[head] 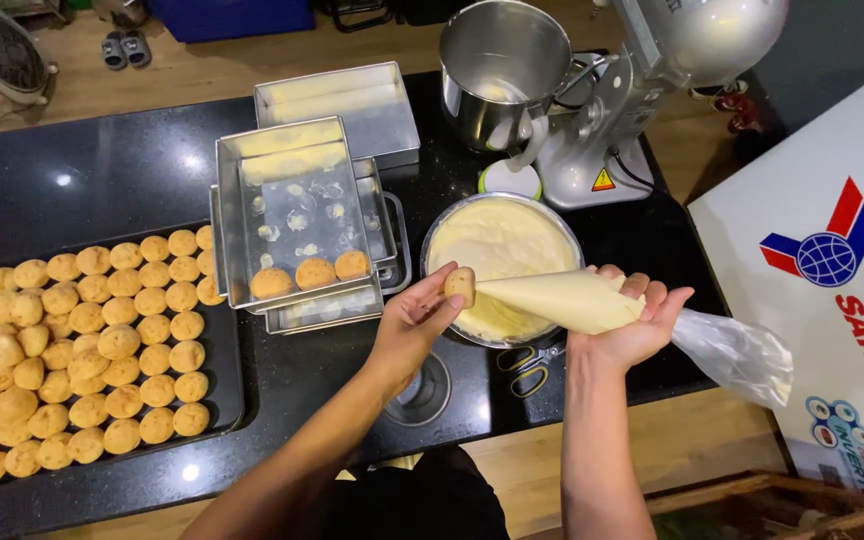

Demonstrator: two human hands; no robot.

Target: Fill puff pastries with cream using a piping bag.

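The left hand (414,322) pinches a small round golden puff (461,285) against the tip of the cream-filled clear piping bag (562,299) grasped by the right hand (634,322), above a cream-filled steel bowl (504,240) on the glossy black counter (92,180).

— What colours do you see in your hands?
— Your left hand (414,318) holds a golden-tan puff (461,285); your right hand (634,318) grips a clear piping bag (572,299) showing pale yellow cream.
— And around you?
— A silver bowl (503,262) of the same pale yellow, shiny silver pans (297,215), golden-brown puffs on a black tray (224,375), and a speckled black counter (102,170).
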